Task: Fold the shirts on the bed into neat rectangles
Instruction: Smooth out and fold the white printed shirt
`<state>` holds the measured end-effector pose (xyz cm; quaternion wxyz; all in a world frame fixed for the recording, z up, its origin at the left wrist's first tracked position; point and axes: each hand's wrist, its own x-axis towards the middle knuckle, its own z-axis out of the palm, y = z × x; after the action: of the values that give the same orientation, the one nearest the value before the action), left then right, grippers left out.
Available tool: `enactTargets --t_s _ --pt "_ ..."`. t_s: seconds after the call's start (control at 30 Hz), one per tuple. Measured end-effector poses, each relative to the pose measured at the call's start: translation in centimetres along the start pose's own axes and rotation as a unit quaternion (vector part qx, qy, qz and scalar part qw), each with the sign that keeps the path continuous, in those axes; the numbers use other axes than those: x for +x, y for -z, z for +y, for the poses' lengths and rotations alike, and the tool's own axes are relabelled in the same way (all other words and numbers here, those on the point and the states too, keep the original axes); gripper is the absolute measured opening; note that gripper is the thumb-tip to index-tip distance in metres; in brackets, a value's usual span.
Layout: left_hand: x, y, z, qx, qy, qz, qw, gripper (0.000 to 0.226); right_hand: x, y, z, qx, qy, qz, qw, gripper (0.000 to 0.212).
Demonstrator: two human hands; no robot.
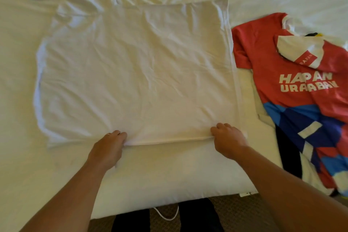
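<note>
Head view: my left hand (108,147) and right hand (228,140) each pinch the near hem of the white shirt (135,73), spread flat on the bed (169,175) beside the red shirt (293,84). Risk: lifting unevenly would skew the fold and wrinkle the loose left sleeve

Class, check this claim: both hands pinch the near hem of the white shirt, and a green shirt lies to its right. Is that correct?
One error: the head view shows the shirt on the right is red, not green. Left hand and right hand do pinch the white shirt's near hem.
</note>
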<state>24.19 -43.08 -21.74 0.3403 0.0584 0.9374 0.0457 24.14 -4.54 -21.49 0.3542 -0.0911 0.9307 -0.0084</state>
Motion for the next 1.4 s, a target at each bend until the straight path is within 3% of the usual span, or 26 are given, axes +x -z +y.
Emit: enactTargets --t_s 0.13,0.27,0.6,0.8,1.07,1.4 --pt "3.3 3.3 -1.2 -0.102 0.050 -0.101 0.988 0.029 2.3 3.4 0.9 0.073 -0.049 -0.079 0.993 0.018" --pt "7.4 7.2 -1.7 -0.110 0.051 -0.142 0.982 0.033 5.3 6.2 1.9 0.076 -0.061 -0.060 0.993 0.015" --pt "16.2 12.5 -2.6 -0.175 0.094 0.055 0.979 0.034 13.6 11.1 4.3 0.063 -0.087 0.046 0.993 0.015" --pt "18.7 13.5 -3.2 -0.162 0.116 0.081 0.977 0.029 17.1 12.4 5.4 0.107 -0.088 0.127 0.982 0.016" --pt "21.0 14.4 -3.2 -0.196 0.146 0.186 0.952 0.027 19.3 14.1 6.2 0.072 -0.093 0.154 0.981 0.014" --pt "23.1 15.4 -3.5 -0.182 0.146 0.194 0.953 0.026 21.0 15.3 6.4 0.016 -0.106 0.158 0.982 0.021"
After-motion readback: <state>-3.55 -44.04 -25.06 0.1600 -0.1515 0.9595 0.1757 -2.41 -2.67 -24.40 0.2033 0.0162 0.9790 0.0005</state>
